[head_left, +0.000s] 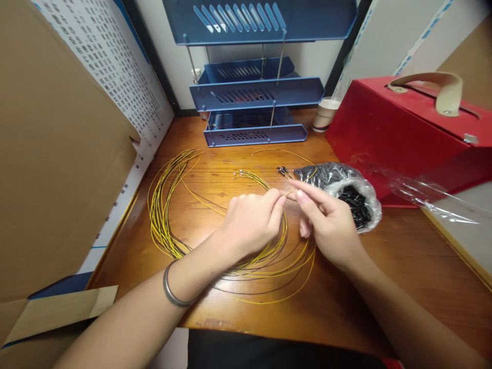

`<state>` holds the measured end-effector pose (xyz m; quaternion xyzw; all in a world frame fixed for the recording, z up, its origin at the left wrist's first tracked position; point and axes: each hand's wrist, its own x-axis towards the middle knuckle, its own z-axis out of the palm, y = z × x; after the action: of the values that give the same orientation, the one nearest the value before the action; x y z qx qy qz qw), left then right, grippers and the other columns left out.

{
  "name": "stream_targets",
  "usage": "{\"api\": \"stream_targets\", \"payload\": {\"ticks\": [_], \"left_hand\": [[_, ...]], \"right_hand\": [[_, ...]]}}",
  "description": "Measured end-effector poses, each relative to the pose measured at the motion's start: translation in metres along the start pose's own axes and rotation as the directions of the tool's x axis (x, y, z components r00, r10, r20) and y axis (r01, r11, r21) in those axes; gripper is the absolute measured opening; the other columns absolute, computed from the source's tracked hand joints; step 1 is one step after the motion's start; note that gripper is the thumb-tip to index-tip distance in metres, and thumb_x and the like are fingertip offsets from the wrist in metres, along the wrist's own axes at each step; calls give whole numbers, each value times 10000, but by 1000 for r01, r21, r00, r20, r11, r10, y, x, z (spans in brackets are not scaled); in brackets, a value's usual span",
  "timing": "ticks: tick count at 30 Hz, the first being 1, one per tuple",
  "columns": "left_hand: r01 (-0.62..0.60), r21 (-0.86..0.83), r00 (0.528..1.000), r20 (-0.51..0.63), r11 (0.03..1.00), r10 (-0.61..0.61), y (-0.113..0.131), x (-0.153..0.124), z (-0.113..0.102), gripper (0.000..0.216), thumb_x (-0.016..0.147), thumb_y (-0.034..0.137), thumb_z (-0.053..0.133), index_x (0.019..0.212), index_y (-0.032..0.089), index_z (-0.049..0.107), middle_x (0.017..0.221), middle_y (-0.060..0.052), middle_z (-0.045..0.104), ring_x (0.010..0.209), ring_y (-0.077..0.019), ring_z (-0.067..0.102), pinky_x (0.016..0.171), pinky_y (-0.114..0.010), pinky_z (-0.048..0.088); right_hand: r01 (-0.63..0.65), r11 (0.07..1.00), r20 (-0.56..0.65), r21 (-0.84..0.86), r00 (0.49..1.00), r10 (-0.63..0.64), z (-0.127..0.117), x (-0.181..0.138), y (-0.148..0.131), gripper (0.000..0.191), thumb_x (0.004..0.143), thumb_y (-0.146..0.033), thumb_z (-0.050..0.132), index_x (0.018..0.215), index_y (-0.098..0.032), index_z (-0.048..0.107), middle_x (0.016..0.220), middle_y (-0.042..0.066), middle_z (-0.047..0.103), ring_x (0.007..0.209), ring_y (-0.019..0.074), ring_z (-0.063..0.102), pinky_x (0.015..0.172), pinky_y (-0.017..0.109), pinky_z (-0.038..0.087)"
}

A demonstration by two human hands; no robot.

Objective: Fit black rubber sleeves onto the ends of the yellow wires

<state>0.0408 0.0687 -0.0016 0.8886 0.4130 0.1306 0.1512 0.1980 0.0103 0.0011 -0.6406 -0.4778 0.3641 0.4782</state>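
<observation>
My left hand (253, 218) is closed, with thumb and forefinger pinching a thin yellow wire (291, 192). Just to its right, my right hand (332, 225) grips the same wire between thumb and fingertips, so a short stretch shows between the two hands. Under and left of them lies a loose coil of yellow and dark wires (157, 215), spread in a wide loop on the wooden table. Several wire ends with small metal tips (241, 173) stick out beyond my left hand. Beyond my right fingertips lie a few small black-headed pieces (283, 170).
A clear plastic bag (374, 202) of small black parts (353, 205) lies open right of my right hand. Behind stand a blue tiered tray rack (255, 134) and a paper cup (326, 114). A red box (369, 138) bounds the right, cardboard (57, 154) the left.
</observation>
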Motion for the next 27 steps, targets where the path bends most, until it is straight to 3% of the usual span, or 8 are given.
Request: {"api": "stream_targets", "payload": {"ticks": [4,9,12,15,18,22,23,27], "left_hand": [[-4,-1,1000,-7,1000,4,0,0,-1,364,1045,393,311,990,243,638,808,-38,759,720,-267,724,589,-316,377],[7,32,1000,4,999,-7,1,0,-1,381,1039,398,320,930,233,646,772,-44,749,709,-285,722,581,-323,383],[6,14,1000,-9,1000,-6,1,2,-1,374,1039,392,322,963,244,657,801,-38,760,719,-277,727,591,-320,394],[14,5,1000,-13,1000,-13,1,3,-1,362,1037,390,331,990,247,660,818,-36,764,725,-273,729,595,-317,398],[15,14,1000,-5,1000,-15,0,4,-1,379,1035,402,329,947,233,657,793,-42,756,718,-281,725,589,-322,393],[17,15,1000,3,1000,-17,0,3,-1,390,1035,410,333,921,223,655,776,-46,751,711,-267,719,591,-314,389],[17,11,1000,1,1000,-17,0,2,-1,388,1035,409,334,925,225,657,779,-45,752,712,-264,718,593,-312,390],[16,-14,1000,-8,1000,-16,0,2,-2,371,1036,398,334,972,243,665,816,-39,762,729,-260,722,604,-312,396]], "right_hand": [[-16,999,33,-37,999,17,0,-1,0,519,903,-522,640,1254,-149,721,658,38,688,431,100,521,424,244,475],[-19,999,-23,-37,1000,18,-1,1,3,653,917,-529,627,1479,-210,534,1125,134,743,428,71,520,417,256,476],[8,999,57,-44,998,-5,-2,-1,1,574,946,-515,586,1415,-186,604,814,59,747,411,79,506,412,235,451],[14,996,98,-86,995,-6,-2,-2,1,526,952,-526,568,1293,-148,701,514,-9,595,424,111,526,431,233,454],[-6,994,38,-107,999,10,-2,-1,6,607,928,-543,604,1408,-172,617,582,3,647,439,118,541,454,253,478],[-5,996,-45,-84,999,1,-3,1,7,684,906,-544,636,1494,-215,518,1087,118,751,426,71,516,444,266,489],[0,997,-36,-73,999,-3,-2,1,6,673,907,-538,635,1484,-206,531,1108,125,747,418,66,508,426,261,479],[16,996,81,-86,997,-9,-2,-2,0,527,926,-522,605,1269,-136,714,689,55,721,414,93,511,407,235,451]]}}
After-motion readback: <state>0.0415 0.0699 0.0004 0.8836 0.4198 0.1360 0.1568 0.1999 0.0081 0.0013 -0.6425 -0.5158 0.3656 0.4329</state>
